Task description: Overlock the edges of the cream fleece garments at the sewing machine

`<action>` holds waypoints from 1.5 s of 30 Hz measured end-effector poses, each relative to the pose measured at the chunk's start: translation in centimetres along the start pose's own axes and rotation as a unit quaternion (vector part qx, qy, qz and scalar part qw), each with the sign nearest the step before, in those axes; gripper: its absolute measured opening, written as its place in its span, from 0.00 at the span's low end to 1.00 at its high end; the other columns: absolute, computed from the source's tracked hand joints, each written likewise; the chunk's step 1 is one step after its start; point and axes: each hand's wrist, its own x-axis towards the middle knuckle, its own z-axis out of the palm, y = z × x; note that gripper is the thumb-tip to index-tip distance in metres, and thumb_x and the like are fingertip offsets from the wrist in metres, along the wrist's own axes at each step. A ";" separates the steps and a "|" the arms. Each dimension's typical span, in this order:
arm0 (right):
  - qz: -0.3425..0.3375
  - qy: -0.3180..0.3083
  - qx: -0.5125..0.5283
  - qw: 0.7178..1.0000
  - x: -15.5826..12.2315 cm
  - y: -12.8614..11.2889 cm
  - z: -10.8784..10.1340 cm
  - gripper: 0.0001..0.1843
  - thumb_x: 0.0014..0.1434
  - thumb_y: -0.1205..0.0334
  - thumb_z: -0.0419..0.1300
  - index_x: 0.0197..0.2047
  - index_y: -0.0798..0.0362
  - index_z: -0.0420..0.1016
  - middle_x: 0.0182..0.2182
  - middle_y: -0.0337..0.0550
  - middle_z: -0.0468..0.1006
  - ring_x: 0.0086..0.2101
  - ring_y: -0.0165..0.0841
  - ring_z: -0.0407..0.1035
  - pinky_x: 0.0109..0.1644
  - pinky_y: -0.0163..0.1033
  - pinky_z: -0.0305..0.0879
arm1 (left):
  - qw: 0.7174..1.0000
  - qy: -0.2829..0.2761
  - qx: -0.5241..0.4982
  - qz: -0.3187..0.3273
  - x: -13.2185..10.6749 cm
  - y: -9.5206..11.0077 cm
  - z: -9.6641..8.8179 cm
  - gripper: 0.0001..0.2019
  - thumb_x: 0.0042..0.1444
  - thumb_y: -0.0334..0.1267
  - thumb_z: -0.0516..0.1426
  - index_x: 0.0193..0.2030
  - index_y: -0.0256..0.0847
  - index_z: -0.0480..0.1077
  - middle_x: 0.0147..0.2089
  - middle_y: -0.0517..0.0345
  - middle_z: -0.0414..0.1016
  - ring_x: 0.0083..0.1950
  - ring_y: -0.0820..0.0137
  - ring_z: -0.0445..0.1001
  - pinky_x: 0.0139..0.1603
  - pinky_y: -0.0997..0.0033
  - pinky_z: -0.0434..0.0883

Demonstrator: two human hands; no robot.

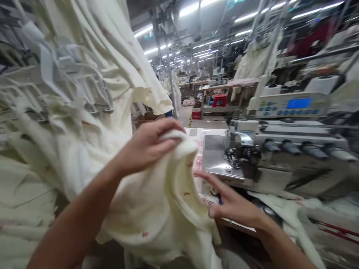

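My left hand (153, 145) is closed on the upper edge of a cream garment (146, 209) with small reddish-brown prints, pinched between thumb and fingers. The cloth hangs down in folds in front of me. Beside its right edge is my right hand (232, 205), index finger stretched toward the cloth and thumb apart from it. A small dark and blue object (220, 200) shows against the right palm, too blurred to name; the other fingers are hidden. Just beyond the right hand stands an overlock sewing machine (244, 149) with a metal plate (217, 157).
On the left, cream garments (112, 56) hang from a rack with white clips (84, 74). A control panel (291, 105) with a blue screen tops the machine. More pale cloth (297, 209) lies below it at right. Farther back are worktables and a red stool (219, 100).
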 end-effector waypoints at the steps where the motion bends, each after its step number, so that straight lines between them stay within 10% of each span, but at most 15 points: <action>1: 0.035 -0.045 -0.023 0.998 -0.7 0.7 -0.3 0.32 0.45 0.56 0.68 0.53 0.49 0.65 0.48 0.43 0.67 0.51 0.42 0.58 0.54 0.40 0.56 | 0.999 0.030 -0.014 0.001 0.9 -0.2 -1.0 0.09 0.55 0.37 0.51 0.41 0.39 0.69 0.39 0.61 0.73 0.40 0.72 0.70 0.41 0.76 0.65; 5: 0.084 -0.072 -0.075 0.991 -3.7 3.1 0.6 0.07 0.53 0.65 0.59 0.38 0.53 0.72 0.36 0.37 0.72 0.38 0.35 0.65 0.43 0.33 0.60 | 0.999 0.040 0.012 -0.025 1.5 -2.5 -2.6 0.12 0.55 0.41 0.50 0.43 0.39 0.68 0.41 0.61 0.71 0.41 0.71 0.69 0.42 0.75 0.64; 13: 0.171 0.016 -0.179 0.969 -7.3 -2.5 -6.6 0.12 0.62 0.55 0.50 0.46 0.47 0.68 0.37 0.38 0.72 0.35 0.34 0.66 0.36 0.32 0.60 | 0.962 0.028 0.217 -0.161 4.5 -9.3 1.7 0.10 0.54 0.40 0.48 0.39 0.47 0.69 0.33 0.60 0.73 0.36 0.64 0.71 0.33 0.70 0.64; 16: 0.145 0.148 -0.307 0.929 -5.4 -2.3 -8.1 0.12 0.63 0.55 0.46 0.44 0.49 0.67 0.35 0.39 0.72 0.32 0.34 0.66 0.33 0.34 0.60 | 0.956 0.086 0.221 -0.174 7.1 -8.7 5.9 0.14 0.55 0.35 0.47 0.47 0.43 0.65 0.43 0.53 0.73 0.43 0.59 0.71 0.39 0.65 0.65; 20: 0.136 0.263 -0.445 0.845 -3.3 0.1 -7.8 0.08 0.60 0.57 0.51 0.37 0.50 0.67 0.32 0.39 0.73 0.34 0.36 0.67 0.36 0.36 0.58 | 0.997 0.014 0.075 -0.031 6.2 -3.9 14.8 0.15 0.57 0.38 0.48 0.51 0.41 0.61 0.48 0.52 0.70 0.48 0.63 0.67 0.48 0.64 0.64; 24: 0.136 0.265 -0.406 0.864 -3.6 0.7 -8.0 0.08 0.59 0.56 0.54 0.36 0.50 0.68 0.31 0.37 0.74 0.33 0.34 0.67 0.35 0.35 0.57 | 0.997 -0.042 0.049 0.031 3.9 -0.8 20.6 0.11 0.59 0.45 0.47 0.41 0.41 0.64 0.40 0.55 0.70 0.43 0.63 0.65 0.45 0.60 0.63; 28: 0.129 0.224 -0.364 0.895 -3.8 -0.1 -8.5 0.09 0.62 0.60 0.49 0.38 0.50 0.69 0.35 0.37 0.74 0.37 0.32 0.67 0.38 0.32 0.57 | 0.995 -0.061 0.074 0.017 4.0 -1.2 21.0 0.09 0.60 0.38 0.45 0.34 0.41 0.63 0.36 0.56 0.68 0.39 0.65 0.64 0.40 0.63 0.61; 35: 0.244 0.273 -0.532 0.764 -2.1 -0.3 -8.2 0.11 0.58 0.62 0.52 0.25 0.52 0.66 0.20 0.36 0.70 0.23 0.32 0.65 0.25 0.34 0.46 | 0.996 -0.077 0.024 -0.039 5.9 -1.3 20.6 0.06 0.56 0.32 0.49 0.28 0.41 0.60 0.30 0.61 0.66 0.33 0.70 0.64 0.34 0.70 0.59; 45: 0.144 0.322 -0.528 0.773 -2.7 2.0 -8.1 0.13 0.63 0.63 0.43 0.32 0.53 0.66 0.30 0.43 0.74 0.31 0.35 0.68 0.32 0.36 0.55 | 0.997 -0.058 0.046 -0.037 6.6 -1.5 21.6 0.06 0.54 0.31 0.48 0.26 0.41 0.59 0.30 0.60 0.65 0.34 0.70 0.64 0.34 0.70 0.59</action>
